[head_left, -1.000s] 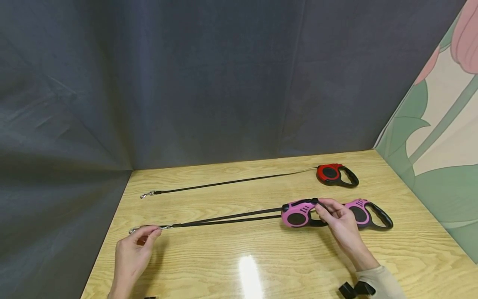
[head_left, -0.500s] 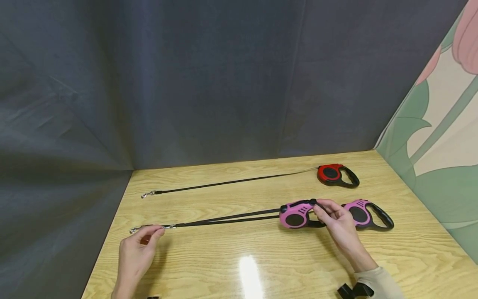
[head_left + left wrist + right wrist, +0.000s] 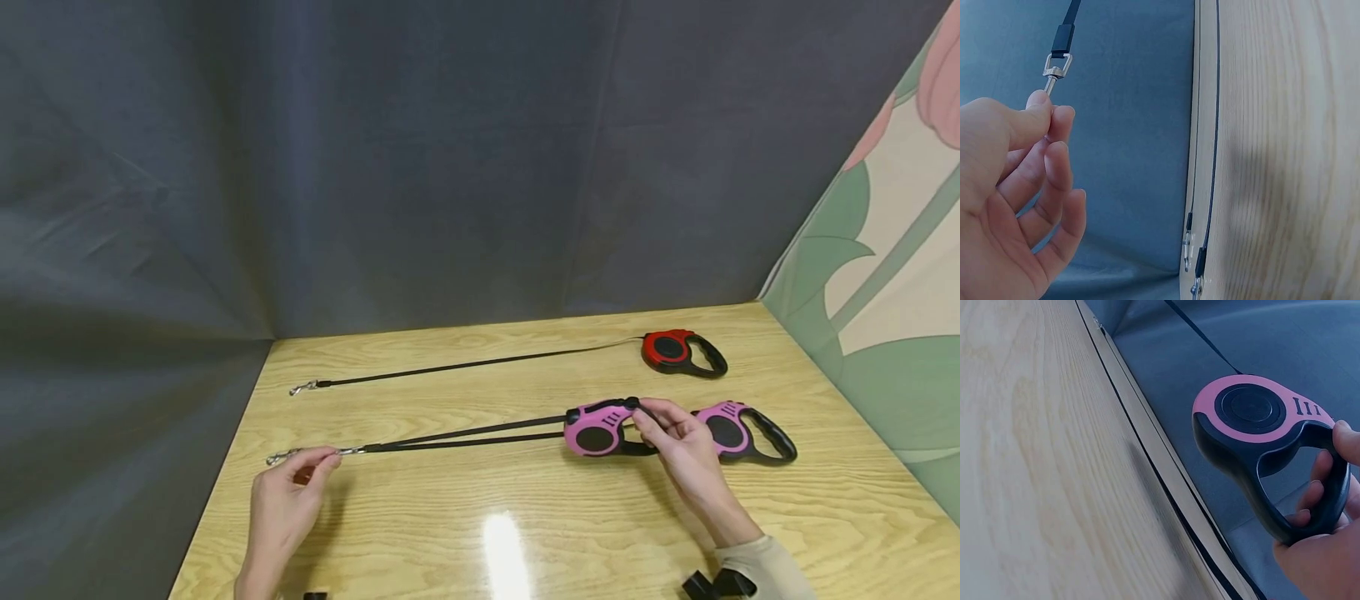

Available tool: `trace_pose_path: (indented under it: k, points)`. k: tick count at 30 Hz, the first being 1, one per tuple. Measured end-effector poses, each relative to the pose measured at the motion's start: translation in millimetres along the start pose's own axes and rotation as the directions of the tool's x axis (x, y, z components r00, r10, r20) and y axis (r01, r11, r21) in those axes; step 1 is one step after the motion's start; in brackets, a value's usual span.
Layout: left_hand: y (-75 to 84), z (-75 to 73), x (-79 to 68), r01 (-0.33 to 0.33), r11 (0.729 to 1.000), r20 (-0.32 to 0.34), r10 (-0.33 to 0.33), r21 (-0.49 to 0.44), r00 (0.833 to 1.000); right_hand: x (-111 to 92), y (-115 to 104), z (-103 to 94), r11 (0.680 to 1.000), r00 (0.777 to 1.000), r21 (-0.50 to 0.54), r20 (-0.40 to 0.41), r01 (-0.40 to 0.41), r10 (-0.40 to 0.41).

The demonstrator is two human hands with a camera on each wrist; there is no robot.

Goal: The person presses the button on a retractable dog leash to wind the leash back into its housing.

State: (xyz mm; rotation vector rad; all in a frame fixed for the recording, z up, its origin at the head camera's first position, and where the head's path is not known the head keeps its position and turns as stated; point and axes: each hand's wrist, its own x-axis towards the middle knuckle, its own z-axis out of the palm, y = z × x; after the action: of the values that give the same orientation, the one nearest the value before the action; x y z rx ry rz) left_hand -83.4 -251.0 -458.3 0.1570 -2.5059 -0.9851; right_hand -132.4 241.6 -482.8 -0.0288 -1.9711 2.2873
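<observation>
My left hand [image 3: 288,500] pinches the silver snap hook [image 3: 1055,74] of a dog leash between thumb and forefinger, other fingers loosely curled. From the hook a black strap [image 3: 480,431] runs fairly straight to a pink-and-black retractable leash case [image 3: 1250,406]. This case is held above the table in my right hand [image 3: 686,450], thumb on top of its handle [image 3: 1266,503] and fingers through the loop. A second pink retractable leash [image 3: 726,432] lies on the table, partly behind the right hand; its snap hook [image 3: 281,457] shows beyond the left fingers.
Farther back on the wooden table [image 3: 420,533] lies a red-and-black retractable leash [image 3: 667,350], its strap drawn out leftward to a snap hook [image 3: 303,387]. A dark curtain [image 3: 435,167] hangs behind and on the left. A flower-patterned panel [image 3: 885,333] stands on the right.
The left hand has shifted slightly to the right with the snap hook pinched. The right hand and the held leash case stay nearly in place. The head view has shifted a little.
</observation>
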Motion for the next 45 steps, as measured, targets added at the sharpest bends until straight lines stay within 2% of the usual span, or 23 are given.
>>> trace_pose_path:
  k: [10,18,24,31,36,45]
  points:
    - [2.2,7.3,-1.3,-0.044,0.999,0.025,0.044,-0.013,0.999,-3,-2,6.7,0.999,1.0,-0.032,0.018,-0.006,0.007]
    - [5.3,8.9,-2.7,-0.01,1.0,0.059,0.009,0.015,0.998,-4,-4,8.6,0.998,1.0,-0.068,0.02,-0.009,0.01]
    - [4.7,12.5,-1.8,-0.063,0.998,0.051,0.061,0.028,0.997,-5,-5,13.0,0.997,1.0,-0.081,0.026,0.004,-0.002]
    - [4.2,12.1,-2.0,-0.086,0.996,0.049,0.084,0.036,0.995,-6,-4,16.3,0.996,1.0,-0.088,0.029,0.013,-0.011]
    - [5.9,13.5,-1.1,-0.118,0.992,0.071,0.115,0.039,0.991,-6,-4,18.0,0.995,0.999,-0.104,0.036,0.009,-0.005]
    - [9.8,15.6,-0.4,-0.105,0.993,0.111,0.099,0.05,0.989,-6,-8,20.5,0.992,0.998,-0.126,0.05,-0.021,0.028]
